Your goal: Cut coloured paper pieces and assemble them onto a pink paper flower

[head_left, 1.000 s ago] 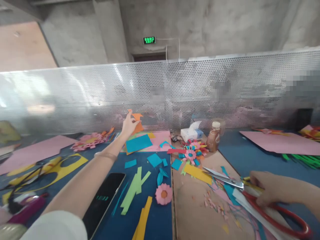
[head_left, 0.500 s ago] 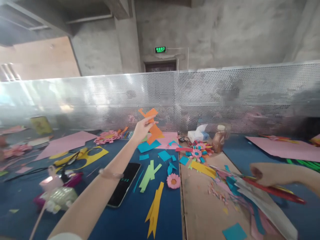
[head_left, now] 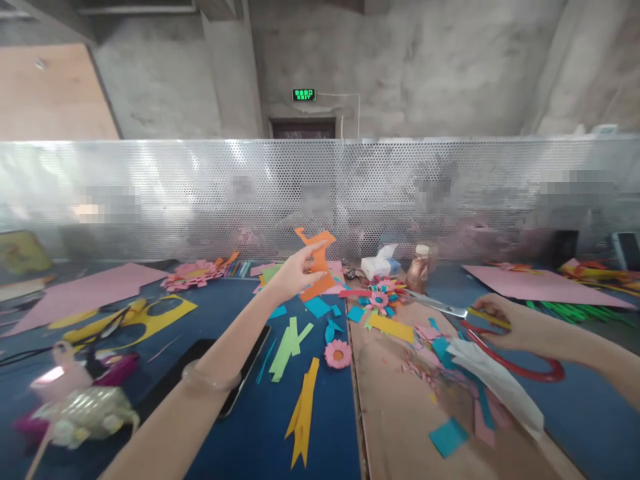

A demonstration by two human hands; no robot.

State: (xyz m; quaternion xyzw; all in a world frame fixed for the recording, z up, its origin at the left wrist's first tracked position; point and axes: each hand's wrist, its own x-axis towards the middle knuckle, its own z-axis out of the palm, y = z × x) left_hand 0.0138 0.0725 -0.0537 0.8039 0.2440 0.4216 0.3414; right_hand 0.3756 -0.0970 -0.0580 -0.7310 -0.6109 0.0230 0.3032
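My left hand (head_left: pixel 294 272) is raised over the far part of the blue table, its fingers closed on a cut piece of orange paper (head_left: pixel 320 288). A thin orange tail sticks up at the paper's upper left. On the right, my right hand (head_left: pixel 493 317) grips a pair of scissors (head_left: pixel 533 373) with red handles. The blades point left, toward a small heap of coloured paper flowers (head_left: pixel 380 299). Something yellow shows along the fingers at the handles. Beneath the left hand lie blue paper pieces (head_left: pixel 317 307) and light green strips (head_left: pixel 285 353).
A dark phone (head_left: pixel 245 380) lies partly under my left forearm. Yellow strips (head_left: pixel 304 417) and a pink paper flower (head_left: pixel 338 354) are near the cardboard (head_left: pixel 395 427). A tissue box (head_left: pixel 379 267) and a brown bottle (head_left: pixel 418 270) stand before the perforated metal screen (head_left: pixel 280 167).
The view has turned slightly right. My left hand still holds the orange paper, now turned a little. My right hand with the scissors has moved up and left; its blades now show clearly.
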